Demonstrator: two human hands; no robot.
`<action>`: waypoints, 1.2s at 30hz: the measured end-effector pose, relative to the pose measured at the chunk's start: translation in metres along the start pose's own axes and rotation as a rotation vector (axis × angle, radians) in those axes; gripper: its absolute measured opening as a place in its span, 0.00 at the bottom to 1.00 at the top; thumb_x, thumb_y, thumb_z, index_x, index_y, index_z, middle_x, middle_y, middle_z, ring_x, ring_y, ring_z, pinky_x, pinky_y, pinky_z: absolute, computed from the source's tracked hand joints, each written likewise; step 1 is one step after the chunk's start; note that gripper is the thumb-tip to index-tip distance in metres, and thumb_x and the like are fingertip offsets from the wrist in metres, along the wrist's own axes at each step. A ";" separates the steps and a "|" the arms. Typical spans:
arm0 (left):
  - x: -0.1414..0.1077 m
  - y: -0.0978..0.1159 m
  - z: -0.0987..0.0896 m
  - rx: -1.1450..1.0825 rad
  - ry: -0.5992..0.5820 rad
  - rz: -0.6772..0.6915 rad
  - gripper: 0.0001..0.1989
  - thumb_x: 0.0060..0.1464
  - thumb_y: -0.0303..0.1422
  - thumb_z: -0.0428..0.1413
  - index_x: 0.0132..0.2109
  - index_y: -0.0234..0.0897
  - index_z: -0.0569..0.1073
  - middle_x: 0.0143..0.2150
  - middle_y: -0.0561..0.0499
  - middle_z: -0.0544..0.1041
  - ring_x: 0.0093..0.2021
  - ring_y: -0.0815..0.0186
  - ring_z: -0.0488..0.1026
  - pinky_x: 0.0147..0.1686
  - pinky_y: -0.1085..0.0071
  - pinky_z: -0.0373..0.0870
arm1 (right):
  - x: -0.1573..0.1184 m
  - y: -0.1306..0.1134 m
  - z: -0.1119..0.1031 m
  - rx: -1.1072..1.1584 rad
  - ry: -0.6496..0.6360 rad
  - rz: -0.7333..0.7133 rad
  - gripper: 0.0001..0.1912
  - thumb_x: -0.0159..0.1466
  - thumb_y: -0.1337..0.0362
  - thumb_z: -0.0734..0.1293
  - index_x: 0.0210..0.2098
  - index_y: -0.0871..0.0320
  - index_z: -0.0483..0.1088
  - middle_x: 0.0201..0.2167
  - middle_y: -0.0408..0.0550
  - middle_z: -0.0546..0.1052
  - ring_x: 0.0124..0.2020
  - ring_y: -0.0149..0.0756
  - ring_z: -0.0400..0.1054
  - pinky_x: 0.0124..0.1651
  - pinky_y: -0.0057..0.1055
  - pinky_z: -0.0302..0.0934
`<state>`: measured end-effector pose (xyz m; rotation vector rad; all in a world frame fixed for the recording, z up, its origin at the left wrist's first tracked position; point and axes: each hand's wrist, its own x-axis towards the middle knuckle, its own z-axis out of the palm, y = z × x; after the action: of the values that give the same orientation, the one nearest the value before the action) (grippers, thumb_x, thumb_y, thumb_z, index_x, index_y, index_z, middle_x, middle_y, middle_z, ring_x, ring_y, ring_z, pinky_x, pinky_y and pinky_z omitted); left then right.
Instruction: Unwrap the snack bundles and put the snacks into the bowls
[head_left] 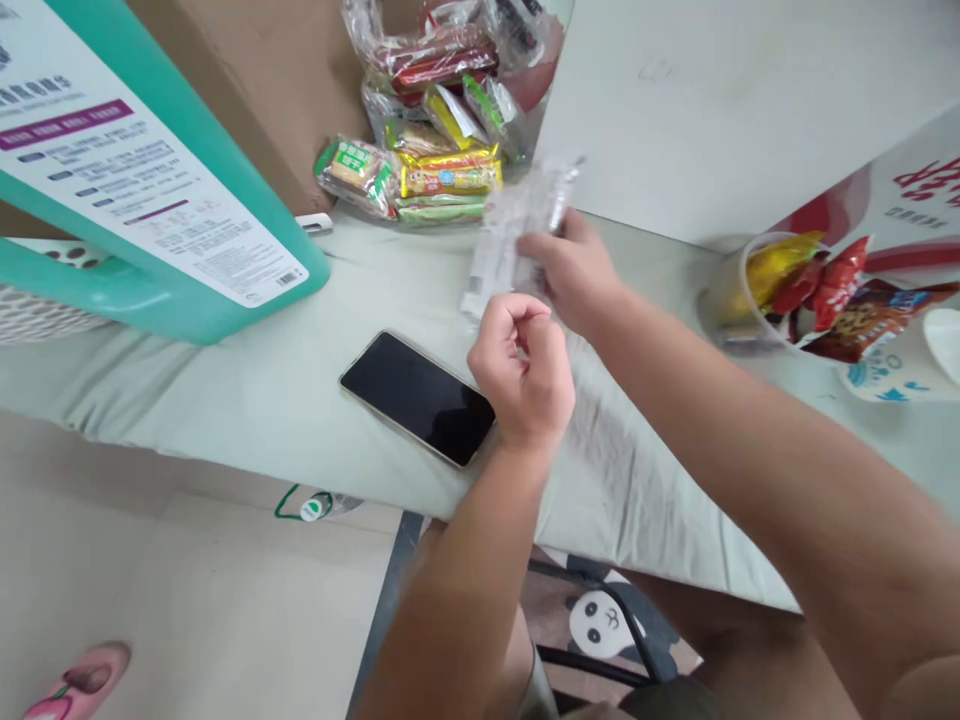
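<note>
My right hand grips a crinkly whitish, partly see-through plastic packet, blurred by motion, above the cloth just in front of a snack pile. Nearer to me, my left hand is curled closed, its fingers bent in toward the thumb; whatever may be inside is hidden. A black smartphone lies face up beside and partly under the left hand. Beyond the packet sit a yellow snack wrapper and a green-and-clear biscuit packet.
A large teal jug with a white label stands at the left, near a cardboard box. On the right, a clear tub of wrapped snacks stands next to a white paper cup. Pale green cloth covers the table.
</note>
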<state>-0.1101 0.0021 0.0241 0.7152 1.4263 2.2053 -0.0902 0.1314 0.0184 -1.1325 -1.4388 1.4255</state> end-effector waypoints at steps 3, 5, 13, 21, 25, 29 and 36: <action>-0.006 0.003 -0.003 0.049 -0.087 0.095 0.07 0.54 0.27 0.54 0.29 0.42 0.68 0.22 0.55 0.62 0.23 0.68 0.57 0.26 0.67 0.59 | -0.063 0.001 -0.065 0.066 0.021 -0.016 0.13 0.55 0.69 0.68 0.41 0.54 0.72 0.38 0.43 0.81 0.41 0.37 0.76 0.42 0.33 0.71; -0.009 0.003 -0.001 0.062 -0.207 0.115 0.07 0.55 0.29 0.55 0.29 0.42 0.68 0.22 0.54 0.64 0.23 0.68 0.58 0.26 0.67 0.60 | -0.111 0.006 -0.106 0.033 0.134 0.051 0.15 0.53 0.66 0.70 0.41 0.51 0.71 0.40 0.44 0.81 0.41 0.41 0.78 0.41 0.38 0.73; -0.054 -0.027 0.046 0.037 -0.758 -0.352 0.11 0.54 0.31 0.66 0.45 0.43 0.75 0.49 0.48 0.77 0.48 0.61 0.77 0.41 0.69 0.76 | -0.204 0.031 -0.188 0.045 0.161 0.141 0.31 0.55 0.54 0.75 0.56 0.47 0.68 0.47 0.49 0.82 0.45 0.50 0.80 0.43 0.47 0.75; -0.099 -0.047 0.070 -0.064 -0.878 -0.752 0.31 0.44 0.40 0.74 0.53 0.46 0.69 0.50 0.48 0.79 0.46 0.60 0.81 0.41 0.68 0.79 | -0.207 0.048 -0.230 0.057 0.104 0.048 0.31 0.63 0.51 0.72 0.62 0.47 0.62 0.49 0.48 0.80 0.43 0.40 0.77 0.46 0.40 0.74; -0.093 -0.058 0.077 0.071 -0.773 -0.608 0.35 0.48 0.45 0.72 0.59 0.52 0.66 0.48 0.50 0.79 0.43 0.60 0.82 0.41 0.66 0.80 | -0.220 0.050 -0.249 -0.196 0.135 -0.065 0.21 0.66 0.60 0.64 0.59 0.48 0.68 0.59 0.51 0.73 0.54 0.43 0.73 0.55 0.45 0.71; -0.092 -0.062 0.082 0.188 -0.672 -0.492 0.32 0.53 0.44 0.69 0.61 0.55 0.64 0.38 0.53 0.77 0.36 0.62 0.80 0.41 0.64 0.79 | -0.237 0.048 -0.262 -0.482 -0.010 -0.349 0.28 0.60 0.64 0.67 0.61 0.47 0.68 0.64 0.54 0.67 0.68 0.53 0.61 0.65 0.54 0.64; -0.095 -0.063 0.079 0.179 -0.868 -0.488 0.18 0.56 0.44 0.66 0.52 0.49 0.75 0.46 0.49 0.78 0.39 0.64 0.77 0.36 0.72 0.74 | -0.233 0.056 -0.257 -0.676 -0.039 -0.498 0.05 0.67 0.59 0.69 0.36 0.48 0.78 0.62 0.50 0.69 0.67 0.51 0.63 0.70 0.58 0.59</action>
<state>0.0173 0.0256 -0.0248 1.0672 1.1549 1.1647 0.2246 -0.0210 -0.0134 -1.0172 -2.1301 0.6235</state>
